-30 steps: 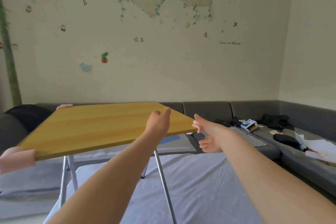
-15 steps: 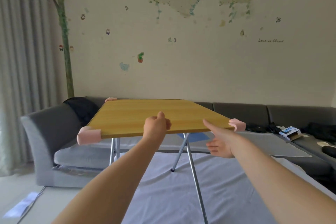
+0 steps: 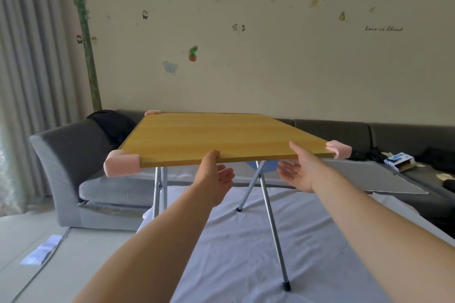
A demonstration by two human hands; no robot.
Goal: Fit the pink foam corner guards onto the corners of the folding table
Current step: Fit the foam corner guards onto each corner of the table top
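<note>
The folding table [image 3: 209, 135] has a yellow wood top on metal legs and stands on a white sheet. Pink foam corner guards sit on its near left corner [image 3: 121, 163], near right corner [image 3: 338, 149] and far left corner [image 3: 152, 112]. No pink shows at the far right corner. My left hand [image 3: 216, 174] is at the middle of the front edge, thumb touching the edge, fingers relaxed below the top. My right hand [image 3: 298, 170] is a little to the right, thumb at the edge, fingers spread under the top. Neither hand holds anything.
A grey sofa [image 3: 73, 155] runs behind the table and along the right wall, with dark clothes and a small blue and white box [image 3: 398, 161] on it. Curtains [image 3: 24, 81] hang at the left. The white sheet [image 3: 246, 241] covers the floor in front.
My left hand has let go of the front edge and opened. My right hand has moved left, away from the near right corner guard. The view has shifted, so the table sits more central.
</note>
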